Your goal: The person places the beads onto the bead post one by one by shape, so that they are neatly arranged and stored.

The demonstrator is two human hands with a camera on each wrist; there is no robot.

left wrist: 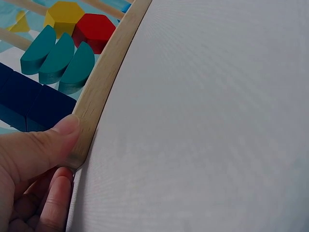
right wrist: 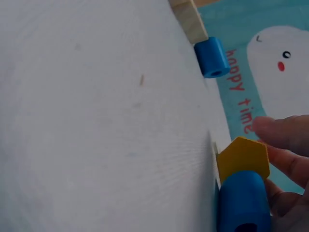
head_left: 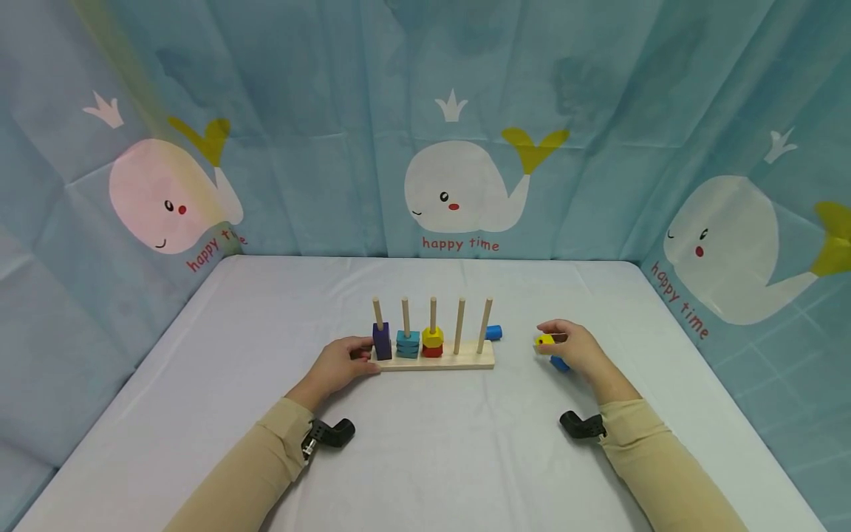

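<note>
My left hand (head_left: 339,364) grips the left end of a wooden peg board (head_left: 439,364), with the thumb on the edge of its base in the left wrist view. Dark blue blocks (head_left: 382,341) fill the leftmost peg; teal half-round blocks (head_left: 408,345) fill the second. On the third peg, a yellow hexagonal block (head_left: 433,338) sits above a red block (head_left: 433,352). Bare pegs stand at the right. My right hand (head_left: 577,349) is at a loose yellow block (right wrist: 244,158), fingers behind it and thumb apart; contact is unclear. A blue cylinder (right wrist: 245,203) lies beside that block.
Another blue cylinder (head_left: 493,332) lies by the board's right end. The white-covered table (head_left: 452,451) meets a blue whale-print curtain (head_left: 319,185) at its back and sides. A black wrist camera (head_left: 332,433) projects from the left sleeve, another (head_left: 580,425) from the right.
</note>
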